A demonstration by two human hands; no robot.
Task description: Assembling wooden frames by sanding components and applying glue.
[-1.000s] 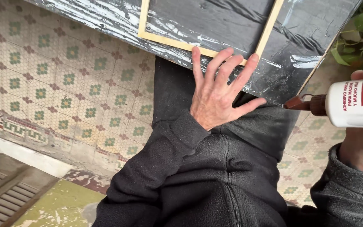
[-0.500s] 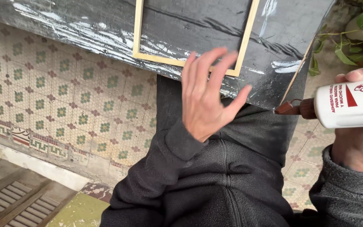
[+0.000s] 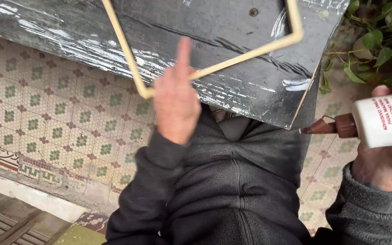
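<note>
A thin pale wooden frame (image 3: 128, 59) lies on a black scuffed board (image 3: 232, 41) resting on my lap. My left hand (image 3: 175, 102) is raised edge-on over the frame's near rail, one finger stretched toward it, holding nothing; whether it touches the frame I cannot tell. My right hand (image 3: 386, 154) at the right edge grips a white glue bottle (image 3: 382, 120) with a red mark. The bottle's brown nozzle (image 3: 327, 127) points left, just off the board's right corner.
A patterned tile floor (image 3: 46, 113) with green motifs spreads to the left. Green leafy plants (image 3: 377, 41) stand at the top right. A pale step and wooden slats (image 3: 10, 218) lie at the bottom left. My dark fleece (image 3: 232, 195) fills the lower middle.
My left hand has lifted off my lap and turned edge-on, reaching up to the frame's near rail. The view has shifted closer to the board. The bottle stays at the right.
</note>
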